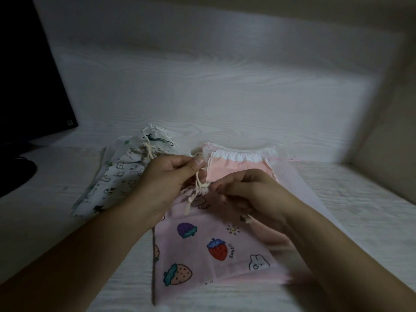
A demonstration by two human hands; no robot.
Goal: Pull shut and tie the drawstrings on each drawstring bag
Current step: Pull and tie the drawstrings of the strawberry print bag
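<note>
A pink bag printed with strawberries and a rabbit (202,251) lies in front of me, its mouth gathered shut. My left hand (166,179) pinches its cream drawstring (198,176) and holds it up from the bunched neck. My right hand (245,192) grips the cord at the knot beside the neck. Behind them lies a plain pink bag with a white top band (238,163), its mouth ungathered. To the left lies a white bag with small animal prints (117,174), its neck cinched and tied with a cream cord.
All the bags rest on a white wood-grain table (225,97). A dark monitor (29,75) stands at the far left with its base on the table. A beige wall (391,109) closes off the right side.
</note>
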